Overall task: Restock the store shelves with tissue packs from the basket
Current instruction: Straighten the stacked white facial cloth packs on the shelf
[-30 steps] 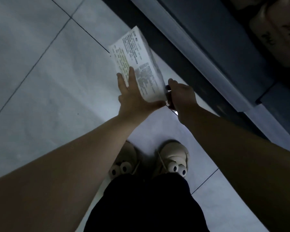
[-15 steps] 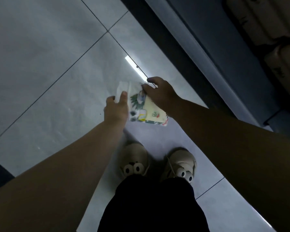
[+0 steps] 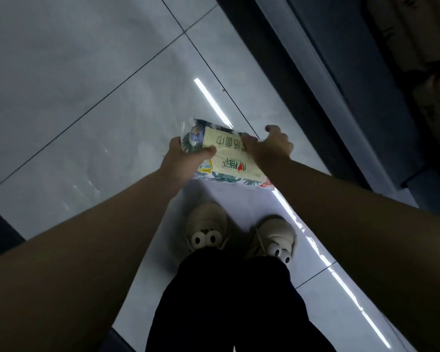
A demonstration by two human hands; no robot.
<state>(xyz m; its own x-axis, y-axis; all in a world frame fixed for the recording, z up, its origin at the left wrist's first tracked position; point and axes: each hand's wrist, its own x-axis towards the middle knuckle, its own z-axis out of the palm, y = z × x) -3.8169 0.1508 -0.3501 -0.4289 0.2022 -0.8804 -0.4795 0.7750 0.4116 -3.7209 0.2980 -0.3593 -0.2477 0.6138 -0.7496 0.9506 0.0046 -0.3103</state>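
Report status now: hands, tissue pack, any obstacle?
Left hand and right hand both grip tissue pack. Pack above floor, not yet shelved. No obstacle visible.

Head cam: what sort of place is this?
Likely a store aisle, dimly lit: glossy grey floor tiles, a dark shelf unit along the right with bulky wrapped goods on it, and a printed tissue pack held by the left hand and right hand.
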